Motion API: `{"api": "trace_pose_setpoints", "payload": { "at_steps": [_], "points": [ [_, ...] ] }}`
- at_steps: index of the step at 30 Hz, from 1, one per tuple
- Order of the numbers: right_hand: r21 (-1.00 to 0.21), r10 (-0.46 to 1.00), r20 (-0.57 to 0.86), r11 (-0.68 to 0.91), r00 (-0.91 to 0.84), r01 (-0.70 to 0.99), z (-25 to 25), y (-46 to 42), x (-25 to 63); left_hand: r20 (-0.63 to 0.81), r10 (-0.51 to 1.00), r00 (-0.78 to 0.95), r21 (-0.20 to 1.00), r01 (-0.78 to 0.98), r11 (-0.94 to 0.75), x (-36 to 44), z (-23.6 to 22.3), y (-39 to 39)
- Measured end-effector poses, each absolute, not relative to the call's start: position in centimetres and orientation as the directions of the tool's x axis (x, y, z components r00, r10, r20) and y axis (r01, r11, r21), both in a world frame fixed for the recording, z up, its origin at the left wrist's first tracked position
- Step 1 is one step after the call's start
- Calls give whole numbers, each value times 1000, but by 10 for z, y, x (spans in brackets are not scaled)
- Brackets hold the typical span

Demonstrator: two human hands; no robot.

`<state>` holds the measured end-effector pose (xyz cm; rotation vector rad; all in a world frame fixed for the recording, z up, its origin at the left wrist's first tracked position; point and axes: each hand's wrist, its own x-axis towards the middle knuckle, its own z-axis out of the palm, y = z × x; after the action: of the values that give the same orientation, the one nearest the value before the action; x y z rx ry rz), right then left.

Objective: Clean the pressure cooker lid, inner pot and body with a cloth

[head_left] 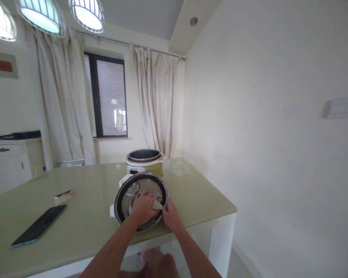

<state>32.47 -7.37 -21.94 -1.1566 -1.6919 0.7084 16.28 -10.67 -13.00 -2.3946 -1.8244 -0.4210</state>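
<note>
Left fingers (145,197) around a white cloth (157,205) against the lid (147,183) — right fingers (165,212) around its rim (166,189).

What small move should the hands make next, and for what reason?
Probably the left hand should slide the pale cloth toward the upper left of the lid: the lid's inner side faces the person, the cloth shows beside that hand, toward the right, and the right hand holds the lid's right edge, which may steady it.
</note>
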Motion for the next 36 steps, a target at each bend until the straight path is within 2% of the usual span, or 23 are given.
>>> {"api": "trace_pose_setpoints", "payload": {
  "at_steps": [4,8,12,15,18,21,24,30,36],
  "points": [
    [-864,934,349,351,-74,362,-222,-70,321,205,915,347,68,928,-367,127,-130,-110],
    [-883,957,288,282,-41,376,-226,-66,316,203,926,318,41,942,-333,107,-134,-109],
    [-898,954,295,293,-46,329,-228,-65,318,380,914,140,-8,989,-148,107,-144,-110],
    [-906,950,311,309,-43,289,-229,-66,319,536,844,-10,8,1000,7,111,-153,-114],
    [-915,949,315,312,-32,256,-228,-67,317,659,733,-170,95,985,143,119,-159,-118],
    [-931,947,321,318,-15,177,-226,-68,315,702,631,-331,227,943,243,127,-162,-121],
    [-938,944,329,331,-27,103,-222,-71,315,662,666,-343,252,939,233,128,-163,-121],
    [-920,923,381,385,-60,74,-212,-77,321,474,873,-116,129,990,62,116,-152,-122],
    [-935,933,355,353,-64,-44,-202,-75,317,400,912,-86,107,993,47,116,-148,-128]
  ]
}}
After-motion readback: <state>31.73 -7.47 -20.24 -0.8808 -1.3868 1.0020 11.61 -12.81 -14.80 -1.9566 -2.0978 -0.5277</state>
